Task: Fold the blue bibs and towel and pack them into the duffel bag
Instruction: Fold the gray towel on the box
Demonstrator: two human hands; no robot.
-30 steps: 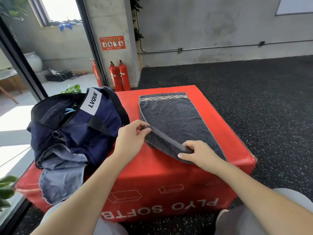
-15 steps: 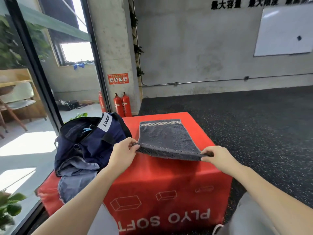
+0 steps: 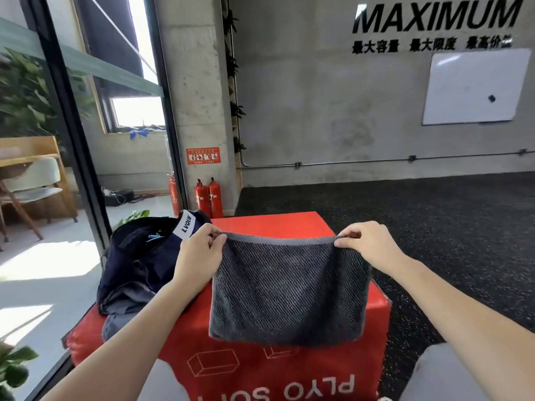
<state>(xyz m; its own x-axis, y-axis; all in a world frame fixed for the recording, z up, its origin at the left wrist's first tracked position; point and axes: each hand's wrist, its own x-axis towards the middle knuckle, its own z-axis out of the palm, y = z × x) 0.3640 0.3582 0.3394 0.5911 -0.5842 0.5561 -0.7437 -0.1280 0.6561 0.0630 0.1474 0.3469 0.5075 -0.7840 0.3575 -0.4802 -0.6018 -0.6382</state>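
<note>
Towel is hanging doubled in the air over the red plyo box, with the left hand pinching one top corner and the right hand pinching the other, hands well apart. To fold it well, I judge both pinches should be keeping the layers aligned while lowering it flat, before it goes to the duffel bag lying open beside it.

the towel hangs at frame centre, in front of the plyo box, pinched at its upper corners by the left hand and right hand. the duffel bag sits on the box's left part, left of the towel. fire extinguishers stand behind the box, above centre.
</note>
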